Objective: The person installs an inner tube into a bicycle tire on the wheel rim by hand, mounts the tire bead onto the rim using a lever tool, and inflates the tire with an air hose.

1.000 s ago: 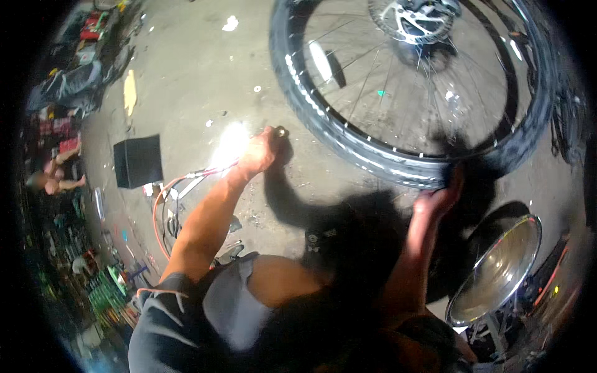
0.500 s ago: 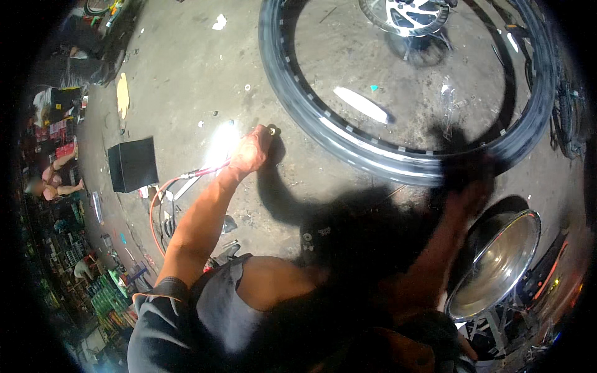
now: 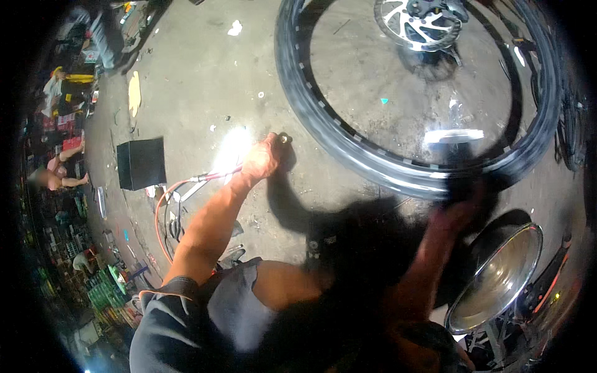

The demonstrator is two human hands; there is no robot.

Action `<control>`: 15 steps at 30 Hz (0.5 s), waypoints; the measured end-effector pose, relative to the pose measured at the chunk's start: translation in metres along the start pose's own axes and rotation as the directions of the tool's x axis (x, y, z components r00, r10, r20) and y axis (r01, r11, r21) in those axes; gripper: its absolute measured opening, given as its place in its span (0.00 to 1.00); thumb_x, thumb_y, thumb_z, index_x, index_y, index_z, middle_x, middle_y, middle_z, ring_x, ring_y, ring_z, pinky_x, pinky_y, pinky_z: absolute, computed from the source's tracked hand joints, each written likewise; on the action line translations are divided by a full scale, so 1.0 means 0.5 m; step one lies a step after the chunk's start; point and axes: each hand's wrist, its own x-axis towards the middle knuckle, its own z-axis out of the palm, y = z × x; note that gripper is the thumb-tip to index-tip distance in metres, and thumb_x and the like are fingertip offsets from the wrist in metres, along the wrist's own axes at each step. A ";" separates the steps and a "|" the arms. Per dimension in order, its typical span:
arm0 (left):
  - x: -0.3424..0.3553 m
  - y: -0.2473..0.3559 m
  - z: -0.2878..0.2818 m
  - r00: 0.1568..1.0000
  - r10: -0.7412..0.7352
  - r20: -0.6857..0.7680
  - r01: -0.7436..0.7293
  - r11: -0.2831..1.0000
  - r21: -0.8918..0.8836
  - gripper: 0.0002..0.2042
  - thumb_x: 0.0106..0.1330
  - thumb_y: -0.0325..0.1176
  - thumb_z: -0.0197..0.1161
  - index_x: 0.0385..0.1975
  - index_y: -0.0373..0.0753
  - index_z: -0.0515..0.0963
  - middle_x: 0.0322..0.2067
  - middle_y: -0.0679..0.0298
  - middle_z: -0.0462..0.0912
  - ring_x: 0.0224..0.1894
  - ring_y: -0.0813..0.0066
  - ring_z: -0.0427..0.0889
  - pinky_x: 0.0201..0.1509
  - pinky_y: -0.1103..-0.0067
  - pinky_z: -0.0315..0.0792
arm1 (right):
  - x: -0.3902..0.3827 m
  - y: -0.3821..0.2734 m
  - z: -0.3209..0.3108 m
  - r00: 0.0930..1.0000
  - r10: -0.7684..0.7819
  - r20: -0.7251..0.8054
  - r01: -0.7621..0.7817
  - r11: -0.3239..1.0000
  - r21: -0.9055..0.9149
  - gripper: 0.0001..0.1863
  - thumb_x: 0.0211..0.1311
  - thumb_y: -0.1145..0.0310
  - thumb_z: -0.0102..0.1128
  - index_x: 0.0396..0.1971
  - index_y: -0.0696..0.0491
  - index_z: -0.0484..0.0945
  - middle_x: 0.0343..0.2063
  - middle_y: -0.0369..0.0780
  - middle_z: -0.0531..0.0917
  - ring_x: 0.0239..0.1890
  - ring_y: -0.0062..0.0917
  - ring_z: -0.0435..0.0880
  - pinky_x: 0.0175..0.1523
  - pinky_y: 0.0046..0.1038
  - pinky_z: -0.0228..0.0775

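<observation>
My left hand (image 3: 261, 160) is closed around the end fitting of an orange air hose (image 3: 158, 214). A small brass-coloured nozzle end (image 3: 284, 140) pokes out past the fingers. It is held above the floor, left of a bicycle wheel and apart from its black tyre (image 3: 348, 156). My right hand (image 3: 459, 214) is at the tyre's near edge, in deep shadow and smeared by motion. Its fingers do not show clearly, nor whether they touch the rubber. The wheel's spokes are blurred away, and a silver brake disc (image 3: 418, 38) shows at its hub.
A shiny metal basin (image 3: 497, 280) leans at the right. On the left stands a black box (image 3: 142, 165), with a yellow flat piece (image 3: 134, 93) beyond it. Another person (image 3: 59, 174) is at the far left among cluttered goods. Scraps lie on the concrete floor (image 3: 205, 74).
The whole view has shifted slightly. A bright white strip inside the wheel has swung right and nearer, so the wheel is turning. My left hand keeps its hold on the hose fitting.
</observation>
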 end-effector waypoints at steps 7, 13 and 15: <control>0.005 0.003 0.001 0.999 0.033 -0.028 -0.033 0.999 -0.022 0.08 0.64 0.37 0.50 0.37 0.39 0.67 0.28 0.46 0.80 0.32 0.46 0.80 0.35 0.60 0.73 | 0.026 0.075 -0.022 0.917 0.385 0.099 -0.385 0.798 0.463 0.37 0.65 0.41 0.32 0.58 0.60 0.64 0.54 0.50 0.72 0.56 0.45 0.69 0.63 0.50 0.54; 0.007 -0.023 0.033 0.998 0.046 -0.048 -0.048 0.998 -0.028 0.07 0.64 0.34 0.52 0.37 0.38 0.69 0.30 0.47 0.80 0.35 0.47 0.80 0.36 0.61 0.72 | -0.019 -0.237 0.022 0.550 0.785 0.284 -0.427 -0.028 0.904 0.35 0.67 0.43 0.32 0.59 0.59 0.63 0.56 0.48 0.70 0.56 0.43 0.69 0.63 0.47 0.55; 0.000 -0.019 0.017 1.000 -0.017 -0.024 0.018 0.999 0.034 0.08 0.63 0.32 0.53 0.38 0.37 0.70 0.31 0.48 0.80 0.39 0.47 0.79 0.38 0.63 0.72 | 0.043 -0.187 -0.023 0.560 0.784 0.266 -0.468 0.034 0.883 0.35 0.68 0.44 0.32 0.59 0.59 0.62 0.56 0.48 0.70 0.56 0.43 0.69 0.64 0.46 0.56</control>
